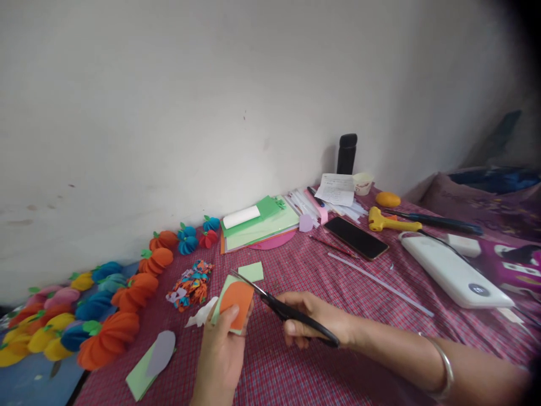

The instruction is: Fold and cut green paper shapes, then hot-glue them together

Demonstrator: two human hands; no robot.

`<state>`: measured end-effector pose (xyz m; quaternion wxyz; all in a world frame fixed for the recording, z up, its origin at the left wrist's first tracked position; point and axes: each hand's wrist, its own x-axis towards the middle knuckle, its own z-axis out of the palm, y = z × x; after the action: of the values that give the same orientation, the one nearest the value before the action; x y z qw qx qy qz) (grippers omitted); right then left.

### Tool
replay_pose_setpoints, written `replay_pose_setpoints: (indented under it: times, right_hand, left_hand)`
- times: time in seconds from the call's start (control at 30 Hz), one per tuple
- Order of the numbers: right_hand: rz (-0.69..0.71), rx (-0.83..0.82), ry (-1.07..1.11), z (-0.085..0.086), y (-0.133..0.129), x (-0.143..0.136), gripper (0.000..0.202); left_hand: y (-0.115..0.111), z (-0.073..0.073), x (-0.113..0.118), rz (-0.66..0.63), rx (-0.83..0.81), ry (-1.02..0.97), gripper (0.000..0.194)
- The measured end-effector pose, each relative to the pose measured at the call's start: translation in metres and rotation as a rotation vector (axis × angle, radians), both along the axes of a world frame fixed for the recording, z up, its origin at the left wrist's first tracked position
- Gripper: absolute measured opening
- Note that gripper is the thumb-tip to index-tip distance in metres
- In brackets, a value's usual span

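Observation:
My left hand (224, 349) pinches an orange paper piece (236, 300) with a rounded top, laid over light green paper (218, 304). My right hand (306, 318) grips black-handled scissors (291, 312), whose blades reach to the upper edge of the held papers. A light green paper rectangle (251, 272) lies just beyond the blades. At the lower left, a lilac rounded paper piece (163, 351) rests on a folded light green sheet (141, 373). White crumpled scrap (202, 314) lies beside my left hand, and a heap of coloured paper scraps (192, 286) is farther left.
Several paper pumpkins (107, 338) fill the left side. Paper sheets (266, 223) are stacked at the back. A phone (356, 237), yellow glue gun (393, 221), glue stick (380, 283) and white power bank (456, 270) lie at right. A black bottle (347, 153) stands near the wall.

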<state>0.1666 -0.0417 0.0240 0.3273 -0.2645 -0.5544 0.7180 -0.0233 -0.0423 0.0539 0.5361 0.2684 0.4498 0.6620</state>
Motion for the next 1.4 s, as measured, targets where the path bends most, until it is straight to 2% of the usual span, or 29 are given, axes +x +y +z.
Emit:
replay_pose_setpoints:
  times: [0.1,0.3,0.5,0.67,0.87,1.13,1.3,1.4]
  right_hand:
    - [0.014,0.001,-0.006,0.002,-0.002,0.001,0.063]
    - [-0.037,0.046,-0.032,0.008,-0.006,0.002,0.073]
    - [-0.057,0.105,0.039,0.003,-0.007,0.002,0.062]
    - [-0.090,0.177,-0.005,-0.003,-0.006,0.002,0.054]
    - [-0.060,0.114,-0.006,-0.002,-0.009,0.002,0.057]
    - [-0.013,-0.044,-0.029,0.002,-0.008,0.005,0.073]
    - [-0.026,0.121,-0.056,0.005,-0.003,0.009,0.063]
    - [-0.022,0.186,-0.059,0.006,-0.003,0.011,0.062]
  left_hand:
    - [-0.001,-0.003,0.000,-0.066,-0.042,-0.104,0.026]
    - [-0.001,-0.003,-0.001,-0.043,-0.071,-0.185,0.028]
    - [-0.001,0.000,0.001,-0.047,-0.064,-0.177,0.029]
    - [-0.003,0.002,0.002,-0.036,-0.069,-0.149,0.028]
    - [-0.003,0.003,0.000,0.007,-0.117,-0.120,0.033]
    - [-0.001,-0.005,-0.005,-0.066,-0.058,-0.070,0.018]
    - [-0.004,-0.016,-0.005,-0.208,-0.020,0.091,0.013]
    - [-0.005,-0.016,-0.004,-0.207,-0.011,0.070,0.013]
